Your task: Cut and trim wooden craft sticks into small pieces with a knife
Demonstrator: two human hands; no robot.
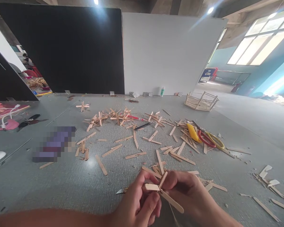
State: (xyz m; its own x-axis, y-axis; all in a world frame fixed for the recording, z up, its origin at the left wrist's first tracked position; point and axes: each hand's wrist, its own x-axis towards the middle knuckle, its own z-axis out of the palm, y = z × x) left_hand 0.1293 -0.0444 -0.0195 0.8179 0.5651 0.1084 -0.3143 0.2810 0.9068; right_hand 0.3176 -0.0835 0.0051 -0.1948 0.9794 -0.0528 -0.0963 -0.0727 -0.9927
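You are facing no word, brand or number that is reading clearly. Beyond the far edge of the worktop (68, 189), past the right end of the white board (170, 53), a blue panel (206, 74) is showing pale marks that look like lettering, but they are coming out too small and blurred for you to make out. Near the worktop's far edge, in front of that board, a small bottle (162, 91) is wearing green and white, and any print on it is blurring beyond reading. Toward the worktop's left edge, pixelation is covering a purplish thing (54, 145), hiding its surface from you.
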